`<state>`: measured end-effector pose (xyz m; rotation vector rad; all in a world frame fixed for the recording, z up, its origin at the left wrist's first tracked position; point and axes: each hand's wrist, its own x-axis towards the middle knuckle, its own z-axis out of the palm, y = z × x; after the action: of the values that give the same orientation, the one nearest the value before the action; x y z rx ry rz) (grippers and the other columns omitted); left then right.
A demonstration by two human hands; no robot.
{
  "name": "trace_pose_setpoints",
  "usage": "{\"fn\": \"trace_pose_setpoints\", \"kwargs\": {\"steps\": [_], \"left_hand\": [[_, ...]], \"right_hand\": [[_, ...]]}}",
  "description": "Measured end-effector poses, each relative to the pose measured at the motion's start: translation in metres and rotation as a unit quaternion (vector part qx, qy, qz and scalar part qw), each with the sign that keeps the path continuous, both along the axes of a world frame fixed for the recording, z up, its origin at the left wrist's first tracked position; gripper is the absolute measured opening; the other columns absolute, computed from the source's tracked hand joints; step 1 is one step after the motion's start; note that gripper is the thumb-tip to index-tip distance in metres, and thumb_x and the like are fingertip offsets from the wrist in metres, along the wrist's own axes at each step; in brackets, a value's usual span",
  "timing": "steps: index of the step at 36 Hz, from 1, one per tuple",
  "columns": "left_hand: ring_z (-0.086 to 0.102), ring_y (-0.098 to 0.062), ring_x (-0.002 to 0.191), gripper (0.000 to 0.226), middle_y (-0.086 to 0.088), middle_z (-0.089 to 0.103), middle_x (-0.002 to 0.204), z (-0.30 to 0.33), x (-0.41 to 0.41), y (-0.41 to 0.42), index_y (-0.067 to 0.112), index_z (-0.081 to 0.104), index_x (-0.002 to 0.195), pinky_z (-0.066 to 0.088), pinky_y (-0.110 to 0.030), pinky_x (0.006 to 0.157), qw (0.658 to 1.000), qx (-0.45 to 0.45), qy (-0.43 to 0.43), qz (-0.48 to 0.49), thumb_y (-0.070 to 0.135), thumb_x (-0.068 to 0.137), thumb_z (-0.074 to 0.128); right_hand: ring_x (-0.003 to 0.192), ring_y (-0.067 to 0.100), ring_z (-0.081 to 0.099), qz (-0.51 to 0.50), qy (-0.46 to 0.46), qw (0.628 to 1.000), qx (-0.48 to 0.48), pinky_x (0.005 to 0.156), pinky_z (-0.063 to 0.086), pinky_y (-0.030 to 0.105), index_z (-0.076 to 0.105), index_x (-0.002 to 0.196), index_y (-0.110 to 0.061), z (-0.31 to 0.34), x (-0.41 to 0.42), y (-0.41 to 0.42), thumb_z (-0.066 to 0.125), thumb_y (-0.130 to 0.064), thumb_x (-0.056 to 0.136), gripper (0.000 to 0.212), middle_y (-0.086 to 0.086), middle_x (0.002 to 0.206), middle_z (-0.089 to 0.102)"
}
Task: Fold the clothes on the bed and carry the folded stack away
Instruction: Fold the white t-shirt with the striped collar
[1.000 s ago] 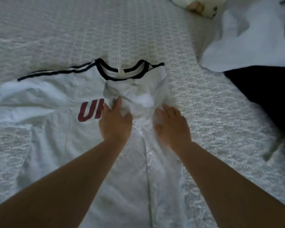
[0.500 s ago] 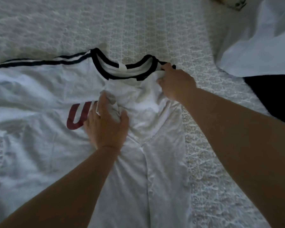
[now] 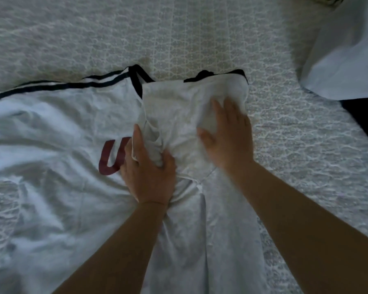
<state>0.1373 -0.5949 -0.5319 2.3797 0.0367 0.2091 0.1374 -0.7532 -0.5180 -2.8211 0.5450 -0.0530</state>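
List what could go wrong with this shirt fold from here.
1. The left hand grips a bunched wad of the white shirt; flattened as is, it may crease in.
2. The right hand presses only the folded-over flap, so the unfolded left side could drag and skew.

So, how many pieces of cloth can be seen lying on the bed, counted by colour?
White with dark trim: 1, the T-shirt under both hands
Pale blue-white: 1, the light cloth at the upper right
Black: 1, the dark cloth at the right edge
Total: 3
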Motion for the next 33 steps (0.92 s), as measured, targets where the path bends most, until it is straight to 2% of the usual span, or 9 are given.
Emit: {"fn": "trace_pose_setpoints", "kwargs": {"steps": [9, 12, 17, 20, 22, 25, 28, 30, 33], "left_hand": [[0.042, -0.036, 0.129, 0.078, -0.021, 0.041, 0.142, -0.003, 0.001, 0.001, 0.011, 0.024, 0.149, 0.032, -0.047, 0.103, 1.0, -0.003, 0.002, -0.003, 0.03, 0.082, 0.059], [0.043, -0.036, 0.126, 0.081, -0.021, 0.04, 0.142, -0.002, 0.001, 0.002, 0.011, 0.025, 0.149, 0.039, -0.05, 0.1, 1.0, -0.021, -0.001, 0.001, 0.022, 0.081, 0.068], [0.044, -0.019, 0.124, 0.087, -0.011, 0.039, 0.139, 0.005, 0.007, 0.006, 0.022, 0.025, 0.149, 0.037, -0.028, 0.093, 0.993, -0.105, -0.008, 0.059, 0.028, 0.077, 0.075], [0.051, -0.008, 0.112, 0.094, 0.005, 0.043, 0.128, 0.017, 0.016, 0.003, 0.033, 0.025, 0.146, 0.044, -0.017, 0.087, 0.945, -0.267, 0.07, 0.173, 0.038, 0.071, 0.08], [0.054, -0.006, 0.094, 0.087, 0.014, 0.049, 0.11, 0.026, 0.026, -0.001, 0.025, 0.034, 0.143, 0.041, -0.014, 0.076, 0.921, -0.291, 0.166, 0.2, 0.038, 0.07, 0.08], [0.061, -0.023, 0.086, 0.035, 0.001, 0.061, 0.083, 0.043, 0.039, -0.009, 0.012, 0.065, 0.103, 0.051, -0.037, 0.083, 0.919, -0.234, 0.292, 0.122, 0.032, 0.076, 0.074], [0.062, -0.025, 0.079, 0.011, 0.001, 0.059, 0.069, 0.067, 0.045, -0.009, 0.021, 0.06, 0.07, 0.054, -0.042, 0.081, 0.95, -0.183, 0.235, 0.091, 0.02, 0.078, 0.068], [0.058, -0.02, 0.071, 0.015, 0.002, 0.058, 0.066, 0.078, 0.048, -0.011, 0.019, 0.058, 0.066, 0.052, -0.037, 0.07, 0.974, -0.164, 0.146, 0.056, 0.018, 0.079, 0.065], [0.055, -0.022, 0.077, 0.012, 0.003, 0.054, 0.074, 0.083, 0.039, -0.031, 0.013, 0.068, 0.086, 0.033, -0.023, 0.068, 0.994, 0.015, 0.039, -0.1, 0.014, 0.084, 0.056]], "right_hand": [[0.147, 0.021, -0.004, -0.014, 0.056, 0.997, -0.05, 0.115, -0.012, 0.041, 0.009, 0.152, -0.015, -0.008, -0.054, 0.026, 0.01, -0.049, 0.092, 0.069, 0.002, 0.16, 0.0], [0.147, 0.022, 0.0, -0.048, 0.034, 0.998, -0.031, 0.118, -0.005, 0.041, 0.015, 0.151, -0.01, -0.006, -0.072, 0.04, 0.009, -0.048, 0.092, 0.071, 0.007, 0.159, 0.008], [0.145, 0.026, 0.018, -0.049, 0.002, 0.999, -0.009, 0.118, 0.01, 0.041, 0.032, 0.146, -0.004, -0.007, -0.092, 0.046, 0.023, -0.045, 0.092, 0.068, 0.013, 0.154, 0.027], [0.145, 0.026, 0.019, -0.052, 0.0, 0.999, -0.001, 0.118, 0.013, 0.042, 0.035, 0.144, -0.005, -0.008, -0.09, 0.044, 0.023, -0.045, 0.09, 0.068, 0.013, 0.154, 0.028], [0.145, 0.026, 0.019, -0.051, 0.006, 0.999, 0.005, 0.118, 0.014, 0.043, 0.035, 0.144, -0.005, -0.007, -0.089, 0.044, 0.023, -0.045, 0.09, 0.068, 0.013, 0.154, 0.028], [0.145, 0.025, 0.019, -0.044, 0.016, 0.999, 0.011, 0.119, 0.011, 0.042, 0.035, 0.145, -0.008, -0.004, -0.09, 0.045, 0.02, -0.045, 0.09, 0.068, 0.011, 0.154, 0.028], [0.137, 0.028, 0.036, -0.038, -0.002, 0.999, 0.028, 0.114, 0.025, 0.044, 0.046, 0.138, -0.009, 0.005, -0.091, 0.041, 0.035, -0.039, 0.089, 0.059, 0.012, 0.144, 0.044], [0.117, 0.03, 0.054, -0.033, -0.035, 0.998, 0.032, 0.1, 0.039, 0.042, 0.058, 0.126, -0.011, 0.012, -0.093, 0.036, 0.051, -0.029, 0.082, 0.049, 0.01, 0.125, 0.06], [0.103, 0.029, 0.058, -0.051, -0.077, 0.994, 0.056, 0.085, 0.045, 0.038, 0.061, 0.12, -0.011, 0.02, -0.098, 0.025, 0.064, -0.011, 0.075, 0.045, 0.007, 0.11, 0.064]]}}
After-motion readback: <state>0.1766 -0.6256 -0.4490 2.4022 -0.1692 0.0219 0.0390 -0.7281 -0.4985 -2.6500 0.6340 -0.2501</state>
